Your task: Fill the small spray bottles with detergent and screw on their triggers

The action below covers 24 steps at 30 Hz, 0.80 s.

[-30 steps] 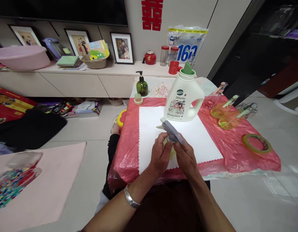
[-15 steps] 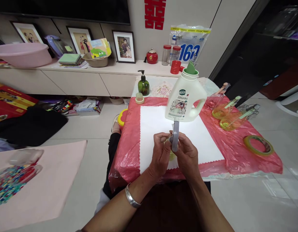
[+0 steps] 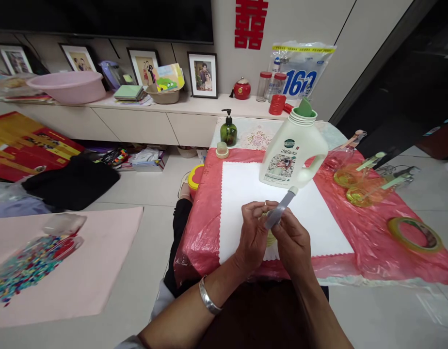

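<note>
Both my hands meet over the front of a white scallop-edged mat (image 3: 246,189) on a small table under a red plastic sheet (image 3: 358,228). My left hand (image 3: 253,233) is closed round a small yellowish bottle (image 3: 270,237), mostly hidden by my fingers. My right hand (image 3: 294,242) pinches the grey spray-pump head (image 3: 280,211) on top of it, whose nozzle points up and to the right. Just behind stands a large white detergent jug (image 3: 291,152) with a green spout.
On the red sheet to the right lie several clear spray bottles with yellow liquid (image 3: 362,186) and a roll of tape (image 3: 413,233). A green pump bottle (image 3: 228,131) and small cap (image 3: 221,150) stand at the back left. A low pink surface with coloured beads (image 3: 31,261) lies left.
The grey pump head has turned in my fingers, from pointing up-left, through straight up, to up-right. The view has shifted, so everything sits further right and lower.
</note>
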Tool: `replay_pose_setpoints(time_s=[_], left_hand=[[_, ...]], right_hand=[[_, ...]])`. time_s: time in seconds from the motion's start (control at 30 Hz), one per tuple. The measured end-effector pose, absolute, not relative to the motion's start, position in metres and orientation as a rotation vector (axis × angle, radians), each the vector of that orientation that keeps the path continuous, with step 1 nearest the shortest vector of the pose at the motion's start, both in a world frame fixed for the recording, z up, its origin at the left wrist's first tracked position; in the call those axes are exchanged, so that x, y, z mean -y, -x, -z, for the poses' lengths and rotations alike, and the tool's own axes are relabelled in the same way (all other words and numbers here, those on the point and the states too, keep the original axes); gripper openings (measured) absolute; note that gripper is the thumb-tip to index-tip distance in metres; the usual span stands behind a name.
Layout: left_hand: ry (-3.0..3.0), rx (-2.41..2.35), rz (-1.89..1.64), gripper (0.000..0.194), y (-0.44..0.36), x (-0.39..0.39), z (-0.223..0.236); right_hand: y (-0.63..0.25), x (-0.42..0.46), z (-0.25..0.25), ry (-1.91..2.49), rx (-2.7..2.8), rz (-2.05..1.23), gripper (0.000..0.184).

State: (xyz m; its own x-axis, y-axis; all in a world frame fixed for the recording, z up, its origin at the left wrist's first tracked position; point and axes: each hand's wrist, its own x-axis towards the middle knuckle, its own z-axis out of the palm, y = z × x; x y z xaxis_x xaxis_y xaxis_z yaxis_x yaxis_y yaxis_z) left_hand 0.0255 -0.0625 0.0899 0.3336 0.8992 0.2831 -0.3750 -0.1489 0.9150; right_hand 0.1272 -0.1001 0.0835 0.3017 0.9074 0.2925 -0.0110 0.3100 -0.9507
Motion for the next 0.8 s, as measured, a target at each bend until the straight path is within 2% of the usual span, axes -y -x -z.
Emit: replay_pose_setpoints(time_s=[0.23,0.43,0.6,0.8], left_hand=[[-1.24,-0.667,-1.192,0.034,-0.021,0.059,-0.076],[-1.184,-0.654,-1.216,0.036,-0.025,0.059,-0.074],[-1.181,-0.616,-1.256,0.032,-0.027,0.059,-0.082],[-1.124,-0.575,-1.231,0.033,-0.024,0.061,-0.089]], right_hand=[[-0.121,0.098,-0.082,1.057,0.875,-0.86,0.046],[-0.128,0.101,-0.083,1.021,1.079,-0.894,0.036],[-0.127,0.1,-0.077,1.055,1.021,-0.873,0.035],[-0.117,0.096,-0.074,1.082,0.843,-0.849,0.05]])
